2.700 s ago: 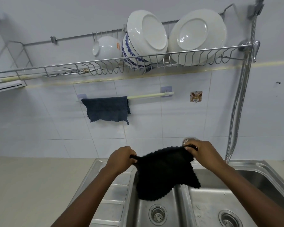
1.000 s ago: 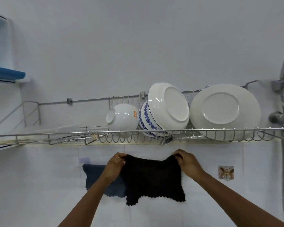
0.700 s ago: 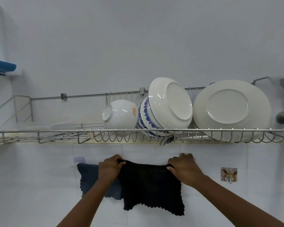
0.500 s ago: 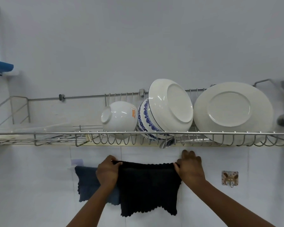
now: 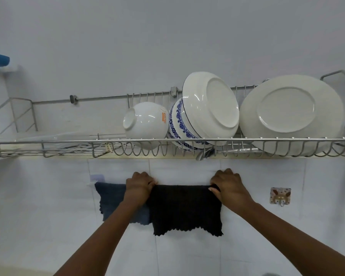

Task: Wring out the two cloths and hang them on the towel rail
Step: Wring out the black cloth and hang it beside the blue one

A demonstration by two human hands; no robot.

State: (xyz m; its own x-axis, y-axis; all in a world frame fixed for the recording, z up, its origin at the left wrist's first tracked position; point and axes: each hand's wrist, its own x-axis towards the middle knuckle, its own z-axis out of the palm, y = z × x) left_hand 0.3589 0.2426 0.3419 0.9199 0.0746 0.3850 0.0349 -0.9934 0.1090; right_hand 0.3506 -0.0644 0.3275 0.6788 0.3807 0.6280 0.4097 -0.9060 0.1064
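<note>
A black cloth [image 5: 184, 210] hangs flat against the tiled wall, draped over the towel rail, whose left end [image 5: 90, 183] peeks out by its purple mount. My left hand [image 5: 139, 184] grips the cloth's top left corner and my right hand [image 5: 228, 185] grips its top right corner, both at rail height. A dark blue cloth [image 5: 113, 202] hangs on the same rail to the left, partly behind my left forearm and touching the black cloth's left edge. Most of the rail is hidden under the cloths.
Just above my hands a wire dish rack [image 5: 68, 144] runs across the wall, holding a white bowl [image 5: 145, 124], a blue-patterned bowl [image 5: 177, 124], a deep white plate [image 5: 211, 104] and a large white plate [image 5: 291, 114]. A small adhesive hook [image 5: 280, 196] sits right of the cloths.
Both hands raised the black cloth from over the sink to the rail and laid it over, beside the blue cloth. In the last half second the hands settled on the top corners.
</note>
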